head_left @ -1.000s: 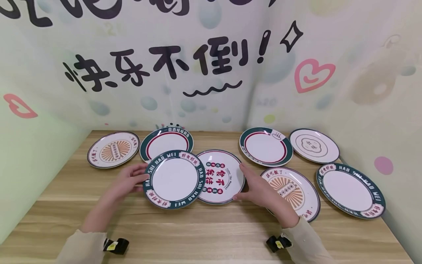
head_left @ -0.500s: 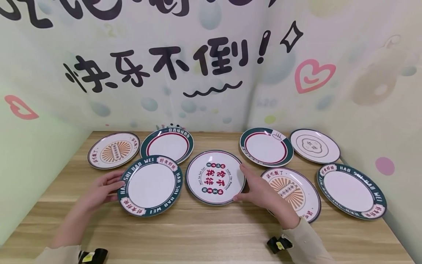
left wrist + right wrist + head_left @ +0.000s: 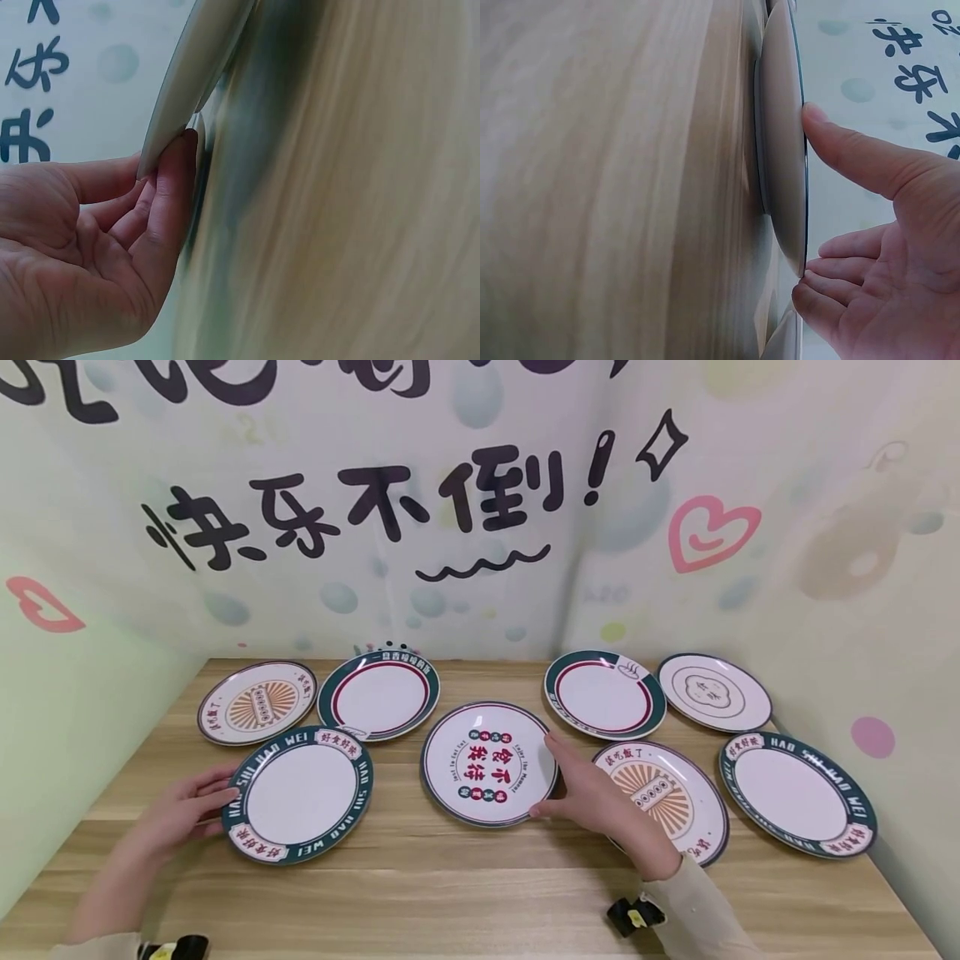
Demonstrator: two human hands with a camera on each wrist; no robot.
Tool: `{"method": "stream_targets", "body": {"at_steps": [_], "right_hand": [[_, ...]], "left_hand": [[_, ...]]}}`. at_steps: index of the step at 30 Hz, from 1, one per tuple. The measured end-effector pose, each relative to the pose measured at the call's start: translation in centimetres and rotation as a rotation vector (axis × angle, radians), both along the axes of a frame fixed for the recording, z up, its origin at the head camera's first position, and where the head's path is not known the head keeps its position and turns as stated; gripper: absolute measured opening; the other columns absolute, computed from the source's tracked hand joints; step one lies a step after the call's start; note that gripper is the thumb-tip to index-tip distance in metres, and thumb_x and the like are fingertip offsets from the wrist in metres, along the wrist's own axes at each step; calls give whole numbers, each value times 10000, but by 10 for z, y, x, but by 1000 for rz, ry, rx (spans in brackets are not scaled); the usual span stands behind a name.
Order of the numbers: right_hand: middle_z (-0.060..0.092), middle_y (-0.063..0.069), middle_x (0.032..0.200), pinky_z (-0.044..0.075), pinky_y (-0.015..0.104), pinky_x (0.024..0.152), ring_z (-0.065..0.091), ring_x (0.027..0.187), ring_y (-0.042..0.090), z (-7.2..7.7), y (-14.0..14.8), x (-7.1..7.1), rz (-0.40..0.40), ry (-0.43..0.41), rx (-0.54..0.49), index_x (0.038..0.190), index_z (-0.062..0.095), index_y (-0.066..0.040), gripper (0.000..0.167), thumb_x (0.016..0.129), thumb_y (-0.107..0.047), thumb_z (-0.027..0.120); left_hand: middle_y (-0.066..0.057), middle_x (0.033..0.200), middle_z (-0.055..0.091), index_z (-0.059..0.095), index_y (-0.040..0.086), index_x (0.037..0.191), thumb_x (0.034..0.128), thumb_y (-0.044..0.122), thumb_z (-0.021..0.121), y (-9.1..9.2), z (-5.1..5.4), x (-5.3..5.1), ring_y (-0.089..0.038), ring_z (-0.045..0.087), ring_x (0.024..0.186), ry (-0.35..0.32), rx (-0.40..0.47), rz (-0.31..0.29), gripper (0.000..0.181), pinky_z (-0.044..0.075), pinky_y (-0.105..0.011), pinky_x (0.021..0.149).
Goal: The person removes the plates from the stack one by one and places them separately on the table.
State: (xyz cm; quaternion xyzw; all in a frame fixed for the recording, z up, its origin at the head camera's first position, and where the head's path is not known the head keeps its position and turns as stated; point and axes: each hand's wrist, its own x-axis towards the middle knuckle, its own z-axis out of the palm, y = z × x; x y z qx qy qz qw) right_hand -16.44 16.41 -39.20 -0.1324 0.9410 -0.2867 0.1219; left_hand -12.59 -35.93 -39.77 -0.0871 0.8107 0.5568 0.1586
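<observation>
In the head view my left hand point(image 3: 174, 814) pinches the left rim of a white plate with a dark green lettered border point(image 3: 303, 797). The left wrist view shows this plate's edge point(image 3: 191, 67) tilted, between thumb and fingers, with a gap to the table beneath. My right hand point(image 3: 588, 789) rests at the right rim of a white plate with red characters point(image 3: 487, 814), which lies flat in the middle of the table. In the right wrist view a straight thumb touches this plate's rim point(image 3: 786, 150); the other fingers are loosely extended by its lower edge.
Behind my left hand lie a sunburst plate point(image 3: 258, 702) and a red-ringed green plate point(image 3: 378, 697). At right are another red-ringed plate point(image 3: 603, 693), a line-patterned plate point(image 3: 712, 693), a second sunburst plate point(image 3: 660, 797) and a green lettered plate point(image 3: 795, 793). A printed backdrop point(image 3: 480, 568) stands behind the wooden table point(image 3: 450, 902).
My left hand has carried the green lettered plate leftward and slightly nearer, off the red-character plate it had partly covered. My right hand has stayed in place.
</observation>
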Motion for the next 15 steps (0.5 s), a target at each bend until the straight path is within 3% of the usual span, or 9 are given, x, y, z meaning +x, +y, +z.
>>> {"method": "stream_targets", "body": {"at_steps": [3,5,6,10,15], "right_hand": [[213,170,1657,301,528,1216,262,1514,372,0,0,0,0,-2,-3,1580,233,-40,1062,772,-322,864],[213,170,1657,301,528,1216,263,1514,371,0,0,0,3,0,-2,1580,230,-39,1064,772,-320,864],[212,167,1658,298,525,1219,262,1515,367,0,0,-1,3,-1,-3,1581,230,-41,1065,772,-320,864],[217,169,1656,302,527,1216,267,1512,370,1,0,-1,6,2,-3,1579,233,-38,1061,774,-326,861],[220,178,1653,302,530,1215,266,1511,376,2,2,-1,11,5,-3,1576,239,-32,1059,774,-335,861]], "left_hand": [[305,932,560,436,24,1448,1040,167,518,-8,-2,1,2,607,820,-6,11,3,440,597,-234,700],[306,936,553,406,-7,1464,1040,167,518,-11,-2,1,0,605,823,-14,6,1,471,596,-237,707],[304,936,553,453,50,1444,1040,169,521,-13,-2,0,-1,604,825,-25,12,6,426,597,-237,715],[281,964,558,332,-65,1489,1045,172,510,-16,-2,-2,-8,599,831,-56,-15,0,534,600,-244,732],[-1,1130,648,168,-166,1490,1058,148,454,-7,2,-6,-11,591,826,-63,-136,-16,605,595,-250,717]]}}
